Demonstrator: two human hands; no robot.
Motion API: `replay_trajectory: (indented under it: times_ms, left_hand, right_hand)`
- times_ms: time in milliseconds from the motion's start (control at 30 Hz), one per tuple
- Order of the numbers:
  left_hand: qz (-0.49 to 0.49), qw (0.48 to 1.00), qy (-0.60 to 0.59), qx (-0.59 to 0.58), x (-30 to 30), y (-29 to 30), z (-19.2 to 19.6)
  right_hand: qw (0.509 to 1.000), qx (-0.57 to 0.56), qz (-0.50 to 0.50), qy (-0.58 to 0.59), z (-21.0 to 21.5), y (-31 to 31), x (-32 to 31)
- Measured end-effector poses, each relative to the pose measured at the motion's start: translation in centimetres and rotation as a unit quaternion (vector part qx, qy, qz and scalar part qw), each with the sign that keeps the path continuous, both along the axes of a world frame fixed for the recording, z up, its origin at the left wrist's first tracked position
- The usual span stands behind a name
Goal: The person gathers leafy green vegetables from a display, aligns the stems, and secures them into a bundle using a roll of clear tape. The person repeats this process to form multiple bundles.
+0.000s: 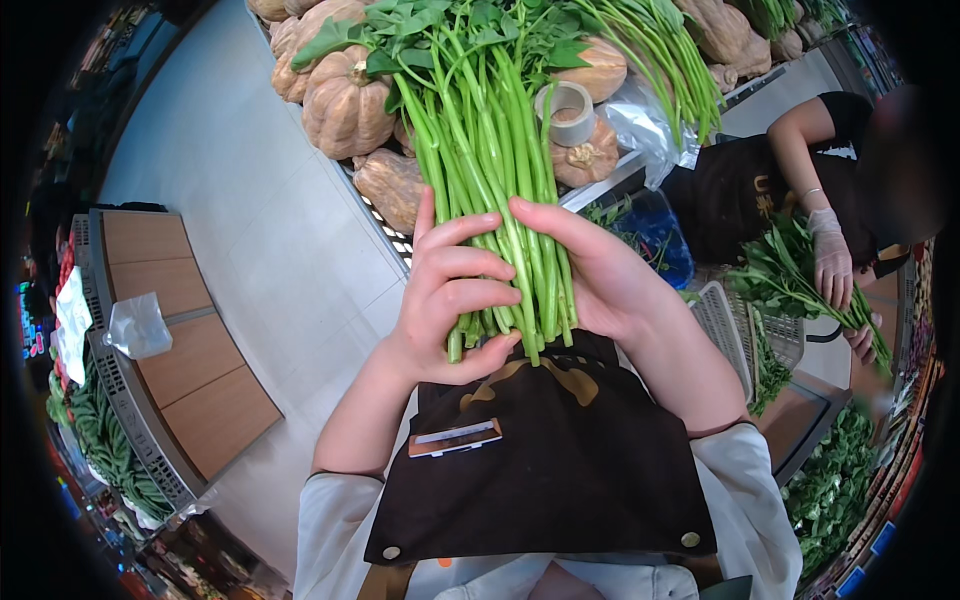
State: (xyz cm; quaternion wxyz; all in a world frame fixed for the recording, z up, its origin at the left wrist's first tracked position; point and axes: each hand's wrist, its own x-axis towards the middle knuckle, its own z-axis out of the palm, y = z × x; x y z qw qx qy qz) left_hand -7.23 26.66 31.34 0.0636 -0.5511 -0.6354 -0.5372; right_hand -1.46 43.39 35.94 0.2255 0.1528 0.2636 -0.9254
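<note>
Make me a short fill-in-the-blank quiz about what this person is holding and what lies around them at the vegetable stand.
1. Both hands, the left hand and the right hand, grip one bunch of long green ____ near the cut ends.
2. The roll of tape rests on a pile of tan ____.
3. The co-worker's gloved hand, to the person's right, holds leafy ____.
4. The person wears a dark ____ with a name tag clipped on it.

Missing words: stems; pumpkins; greens; apron
</note>
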Motion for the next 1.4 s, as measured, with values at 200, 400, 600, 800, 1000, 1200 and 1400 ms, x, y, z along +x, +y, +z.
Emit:
replay_trajectory:
  times_ms: [200,400,600,800,1000,1200,1400]
  left_hand:
    - [0.061,0.998,0.008,0.0,0.9,0.7,0.7]
    - [0.075,0.994,0.083,-0.014,0.3,0.6,0.4]
    - [0.087,0.995,0.053,0.004,1.0,0.7,0.3]
    - [0.1,0.985,0.129,-0.046,0.6,0.4,0.3]
    - [0.1,0.993,0.063,-0.017,1.4,0.5,0.2]
    - [0.116,0.987,0.106,-0.03,1.2,0.5,-0.1]
    - [0.126,0.988,0.086,-0.005,1.3,1.0,0.4]
  right_hand:
    - [1.0,-0.022,-0.008,0.0,-0.1,-0.5,-0.3]
    - [1.0,0.029,-0.006,-0.005,0.8,-0.4,-0.4]
    - [1.0,0.009,-0.01,-0.006,0.2,-0.8,-0.1]
    - [0.999,0.05,-0.017,-0.001,0.3,-0.8,-0.1]
    - [0.998,0.053,-0.026,0.017,-0.3,-1.1,0.1]
    - [0.995,0.079,-0.052,-0.027,-0.7,-1.9,0.0]
    - [0.996,0.066,-0.053,-0.033,-0.3,-2.1,0.0]
